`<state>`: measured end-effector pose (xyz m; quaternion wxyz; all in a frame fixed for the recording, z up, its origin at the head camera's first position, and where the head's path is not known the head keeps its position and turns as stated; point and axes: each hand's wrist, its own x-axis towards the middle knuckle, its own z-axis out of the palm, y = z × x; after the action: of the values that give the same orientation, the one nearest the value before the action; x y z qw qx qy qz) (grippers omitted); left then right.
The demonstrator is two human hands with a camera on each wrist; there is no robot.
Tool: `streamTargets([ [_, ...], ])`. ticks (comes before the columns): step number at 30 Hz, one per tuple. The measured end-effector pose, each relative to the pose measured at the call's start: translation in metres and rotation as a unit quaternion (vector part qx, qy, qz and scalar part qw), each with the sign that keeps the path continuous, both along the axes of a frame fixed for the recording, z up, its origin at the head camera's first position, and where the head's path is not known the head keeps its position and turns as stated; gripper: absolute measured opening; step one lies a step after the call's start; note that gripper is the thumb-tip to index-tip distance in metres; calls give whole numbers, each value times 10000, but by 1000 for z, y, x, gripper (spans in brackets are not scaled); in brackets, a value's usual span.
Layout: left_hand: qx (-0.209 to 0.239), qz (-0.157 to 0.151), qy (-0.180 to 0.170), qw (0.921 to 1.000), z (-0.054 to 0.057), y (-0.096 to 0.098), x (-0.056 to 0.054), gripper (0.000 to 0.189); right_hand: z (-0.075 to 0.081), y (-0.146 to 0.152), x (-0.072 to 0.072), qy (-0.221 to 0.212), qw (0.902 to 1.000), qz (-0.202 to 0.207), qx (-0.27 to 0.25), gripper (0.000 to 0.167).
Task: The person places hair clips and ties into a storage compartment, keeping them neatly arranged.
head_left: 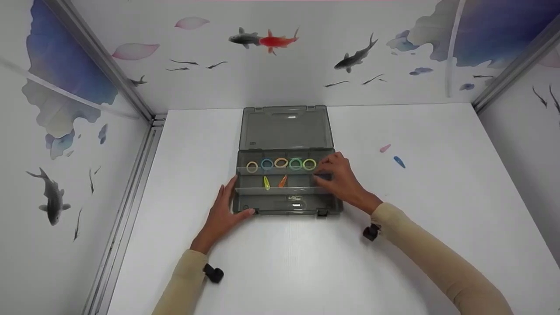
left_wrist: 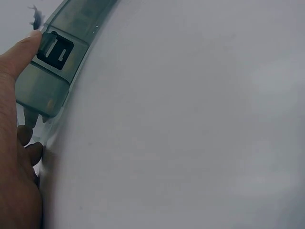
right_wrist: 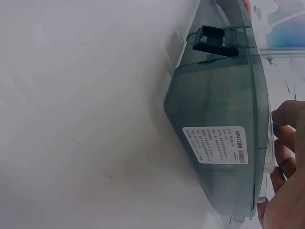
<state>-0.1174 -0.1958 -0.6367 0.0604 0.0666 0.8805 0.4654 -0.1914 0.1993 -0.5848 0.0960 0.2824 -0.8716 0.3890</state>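
Observation:
A smoky grey plastic organizer box (head_left: 286, 203) lies with its lid (head_left: 286, 127) thrown back. My left hand (head_left: 221, 214) rests against its front left corner, fingers along the side and thumb (left_wrist: 24, 55) at a front latch (left_wrist: 55, 51). Over the right end of the middle row, my right hand (head_left: 343, 179) pinches a small dark blue piece (right_wrist: 275, 126), mostly hidden by the fingers. In that row lie a yellow hair clip (head_left: 267, 183) and an orange hair clip (head_left: 283, 181). Several coloured hair ties, among them a green one (head_left: 290, 164), fill the back row.
On the white table (head_left: 280, 262), right of the box, lie a pink hair clip (head_left: 385, 148) and a blue hair clip (head_left: 399, 162). Panels (head_left: 280, 83) printed with fish enclose the table at the back and sides. A label (right_wrist: 217, 144) is on the box's right side.

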Motion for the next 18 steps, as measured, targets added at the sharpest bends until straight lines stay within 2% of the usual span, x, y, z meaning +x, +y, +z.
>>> streamTargets([
  [18, 70, -17, 21, 10000, 0, 0, 0, 113, -4, -7, -2, 24, 9999, 32, 119, 10],
])
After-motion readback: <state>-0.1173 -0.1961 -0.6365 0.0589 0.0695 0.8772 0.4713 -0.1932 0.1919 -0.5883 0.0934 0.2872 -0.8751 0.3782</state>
